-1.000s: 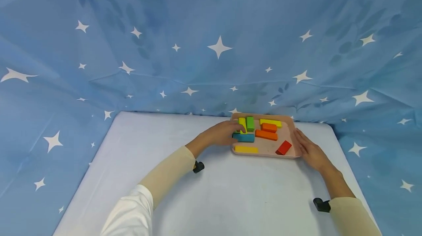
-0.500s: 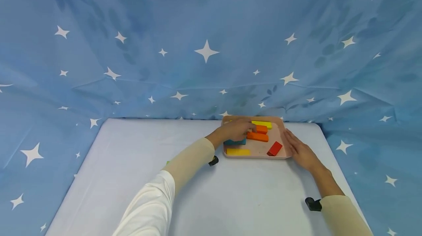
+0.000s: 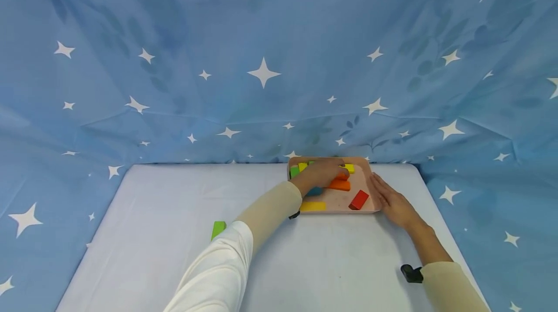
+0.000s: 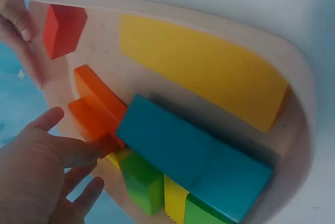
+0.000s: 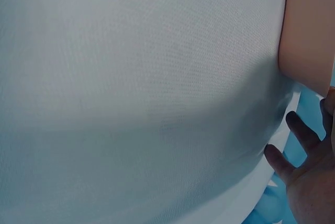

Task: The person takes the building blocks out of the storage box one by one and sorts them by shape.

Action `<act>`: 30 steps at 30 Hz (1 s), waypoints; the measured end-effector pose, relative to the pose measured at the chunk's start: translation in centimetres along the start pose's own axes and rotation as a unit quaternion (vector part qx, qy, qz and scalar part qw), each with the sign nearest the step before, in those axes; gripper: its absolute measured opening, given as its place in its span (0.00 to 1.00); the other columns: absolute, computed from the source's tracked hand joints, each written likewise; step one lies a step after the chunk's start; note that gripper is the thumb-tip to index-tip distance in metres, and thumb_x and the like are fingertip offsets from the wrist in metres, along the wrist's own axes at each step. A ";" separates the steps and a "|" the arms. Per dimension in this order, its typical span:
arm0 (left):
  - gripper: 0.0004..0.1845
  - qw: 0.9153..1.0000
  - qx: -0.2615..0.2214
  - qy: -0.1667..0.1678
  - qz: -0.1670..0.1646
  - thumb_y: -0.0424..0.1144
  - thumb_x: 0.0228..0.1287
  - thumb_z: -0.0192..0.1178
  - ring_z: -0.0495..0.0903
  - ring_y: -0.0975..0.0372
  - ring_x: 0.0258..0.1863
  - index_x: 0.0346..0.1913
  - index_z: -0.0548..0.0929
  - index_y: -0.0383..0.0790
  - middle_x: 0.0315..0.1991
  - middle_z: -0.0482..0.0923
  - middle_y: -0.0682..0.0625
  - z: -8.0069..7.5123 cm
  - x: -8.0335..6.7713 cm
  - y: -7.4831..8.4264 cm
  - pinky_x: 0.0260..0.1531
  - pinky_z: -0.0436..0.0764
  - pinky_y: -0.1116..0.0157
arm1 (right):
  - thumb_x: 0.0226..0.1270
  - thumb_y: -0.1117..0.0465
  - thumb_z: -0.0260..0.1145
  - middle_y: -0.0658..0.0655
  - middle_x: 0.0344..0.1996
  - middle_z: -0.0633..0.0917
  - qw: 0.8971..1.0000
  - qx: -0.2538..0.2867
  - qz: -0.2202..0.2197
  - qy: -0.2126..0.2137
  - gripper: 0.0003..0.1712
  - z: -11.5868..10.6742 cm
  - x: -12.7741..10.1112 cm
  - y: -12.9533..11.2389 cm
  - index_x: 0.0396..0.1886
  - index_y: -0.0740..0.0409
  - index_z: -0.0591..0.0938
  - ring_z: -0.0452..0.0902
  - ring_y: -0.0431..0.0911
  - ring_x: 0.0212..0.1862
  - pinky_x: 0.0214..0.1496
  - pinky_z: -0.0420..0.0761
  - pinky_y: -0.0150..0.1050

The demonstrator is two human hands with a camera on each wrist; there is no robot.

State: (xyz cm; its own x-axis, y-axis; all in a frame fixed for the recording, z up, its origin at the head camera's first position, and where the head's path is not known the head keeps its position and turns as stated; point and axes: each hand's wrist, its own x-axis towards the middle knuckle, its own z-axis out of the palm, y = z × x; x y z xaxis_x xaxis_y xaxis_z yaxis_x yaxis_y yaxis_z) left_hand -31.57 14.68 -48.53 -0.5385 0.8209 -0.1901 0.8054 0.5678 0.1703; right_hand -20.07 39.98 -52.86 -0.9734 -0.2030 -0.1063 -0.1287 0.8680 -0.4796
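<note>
Right now your left hand [image 3: 321,172] is inside the pink tray [image 3: 372,176], fingers curled down onto the upper orange block [image 4: 84,116], the thumb touching its near end; whether you are actually pinching it, you cannot tell from these views. Your right hand [image 3: 390,199] lies flat and relaxed against the tray's right rim, fingers straight, holding nothing. Around your left hand, a second orange block [image 3: 340,185] lies just beside the first, and a blue block [image 4: 193,156] sits under your wrist, touching the orange pair at one end. Behind it, along the tray's far-left corner, green [image 4: 142,181] and yellow pieces are packed close together. A long yellow block [image 3: 313,206] lies along the near rim, apart from the blue one, and a red block [image 3: 359,200] sits tilted near the right rim, close to your right fingers. Between the red and yellow blocks the tray floor is bare. The tray stands at the table's [image 3: 174,215] far edge, against the starred blue cloth [image 3: 261,60]. One green block [image 3: 218,228] lies alone on the table by your left sleeve, well apart from the tray.
</note>
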 end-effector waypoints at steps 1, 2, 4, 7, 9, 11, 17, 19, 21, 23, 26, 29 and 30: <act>0.23 1.000 0.007 -0.005 -0.007 0.41 0.78 0.59 0.68 0.61 0.73 0.71 0.77 0.61 0.75 0.69 0.55 0.1 0.1 0.0 0.74 0.67 0.65 | 0.86 0.57 0.48 0.64 0.84 0.52 1.000 -0.001 -0.001 0.000 0.33 0.0 0.0 0.0 0.84 0.57 0.54 0.51 0.68 0.81 0.76 0.59 0.69; 0.24 1.000 0.017 -0.008 -0.012 0.42 0.78 0.59 0.66 0.61 0.75 0.73 0.76 0.63 0.76 0.67 0.56 0.2 0.2 0.1 0.75 0.67 0.64 | 0.86 0.57 0.48 0.64 0.84 0.52 1.000 -0.003 -0.003 0.001 0.33 0.1 0.0 -0.1 0.84 0.57 0.54 0.51 0.68 0.81 0.76 0.59 0.68; 0.27 0.999 0.041 -0.015 -0.015 0.42 0.79 0.58 0.63 0.61 0.78 0.75 0.72 0.66 0.79 0.64 0.57 0.3 0.4 0.1 0.75 0.67 0.62 | 0.86 0.57 0.48 0.64 0.84 0.52 1.000 -0.004 -0.008 0.001 0.33 0.1 0.0 -0.1 0.84 0.58 0.55 0.51 0.68 0.81 0.76 0.59 0.68; 0.29 0.996 0.091 -0.016 -0.004 0.42 0.80 0.56 0.61 0.63 0.79 0.78 0.67 0.69 0.80 0.63 0.58 0.4 0.6 0.1 0.75 0.67 0.63 | 0.86 0.58 0.49 0.64 0.84 0.53 1.000 -0.002 -0.014 0.002 0.33 0.2 0.0 0.0 0.84 0.57 0.55 0.52 0.68 0.81 0.75 0.59 0.69; 0.29 0.995 0.102 -0.014 0.001 0.43 0.81 0.55 0.61 0.63 0.79 0.78 0.67 0.69 0.79 0.64 0.59 0.5 0.8 0.1 0.76 0.66 0.63 | 0.86 0.58 0.50 0.64 0.84 0.53 1.000 -0.003 -0.017 0.005 0.33 0.2 0.1 -0.1 0.84 0.57 0.55 0.52 0.69 0.80 0.75 0.60 0.69; 0.27 0.996 0.093 -0.015 -0.003 0.44 0.80 0.56 0.62 0.64 0.79 0.77 0.69 0.68 0.79 0.65 0.60 0.6 1.0 0.0 0.76 0.65 0.64 | 0.85 0.58 0.50 0.64 0.83 0.54 1.000 -0.005 -0.017 0.009 0.33 0.2 0.1 -0.1 0.84 0.56 0.56 0.53 0.69 0.80 0.75 0.60 0.69; 0.25 0.997 0.071 -0.026 -0.020 0.45 0.78 0.59 0.64 0.65 0.77 0.74 0.74 0.68 0.77 0.67 0.63 0.8 1.6 0.2 0.76 0.65 0.65 | 0.85 0.60 0.50 0.64 0.84 0.53 1.000 -0.005 -0.007 0.007 0.33 0.0 0.0 -0.1 0.84 0.55 0.55 0.52 0.68 0.81 0.76 0.59 0.69; 0.25 0.997 0.067 -0.025 -0.019 0.44 0.78 0.59 0.64 0.65 0.77 0.73 0.75 0.67 0.77 0.67 0.64 0.8 1.7 0.2 0.76 0.65 0.66 | 0.85 0.60 0.49 0.64 0.84 0.53 1.000 -0.005 -0.005 0.005 0.33 0.1 0.0 0.0 0.84 0.56 0.55 0.52 0.69 0.81 0.76 0.59 0.69; 0.25 0.998 0.061 -0.025 -0.019 0.43 0.78 0.59 0.65 0.65 0.77 0.73 0.75 0.66 0.78 0.67 0.63 0.8 1.6 0.3 0.75 0.65 0.66 | 0.86 0.59 0.49 0.65 0.84 0.53 1.000 -0.004 -0.004 0.004 0.33 0.2 -0.1 0.0 0.84 0.57 0.55 0.52 0.69 0.81 0.76 0.59 0.68; 0.25 0.998 0.055 -0.023 -0.020 0.42 0.78 0.59 0.64 0.65 0.77 0.73 0.76 0.65 0.78 0.66 0.63 0.9 1.6 0.3 0.75 0.65 0.67 | 0.86 0.59 0.49 0.64 0.84 0.53 1.000 -0.005 -0.006 0.004 0.33 0.2 -0.2 0.1 0.84 0.58 0.56 0.52 0.68 0.81 0.76 0.59 0.68; 0.25 0.998 0.052 -0.020 -0.017 0.40 0.78 0.59 0.65 0.65 0.77 0.73 0.76 0.63 0.78 0.65 0.63 0.9 1.7 0.3 0.75 0.65 0.68 | 0.86 0.59 0.49 0.64 0.84 0.54 1.000 -0.006 -0.005 0.005 0.33 0.2 -0.2 0.0 0.84 0.57 0.56 0.52 0.68 0.81 0.76 0.59 0.68; 0.25 0.999 0.049 -0.014 -0.008 0.39 0.79 0.58 0.65 0.64 0.78 0.73 0.76 0.61 0.79 0.64 0.62 0.9 1.7 0.1 0.75 0.65 0.68 | 0.86 0.59 0.49 0.64 0.84 0.54 1.000 -0.006 -0.007 0.007 0.33 0.1 -0.2 0.1 0.84 0.57 0.56 0.53 0.68 0.81 0.76 0.59 0.68; 0.25 0.999 0.038 -0.014 -0.008 0.38 0.79 0.58 0.65 0.64 0.77 0.74 0.76 0.60 0.79 0.64 0.62 0.9 1.7 0.0 0.75 0.65 0.68 | 0.86 0.59 0.49 0.64 0.84 0.54 1.000 -0.005 -0.008 0.008 0.33 0.0 -0.2 0.1 0.84 0.58 0.56 0.53 0.68 0.81 0.76 0.59 0.68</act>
State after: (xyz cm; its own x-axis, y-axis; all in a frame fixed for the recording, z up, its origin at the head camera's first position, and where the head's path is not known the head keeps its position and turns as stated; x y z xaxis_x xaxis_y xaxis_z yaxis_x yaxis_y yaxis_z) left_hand -32.29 16.00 -49.69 -0.5452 0.8091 -0.2192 0.8138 0.5737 0.0934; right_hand -19.85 40.12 -52.91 -0.9741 -0.2092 -0.0852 -0.1454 0.8693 -0.4724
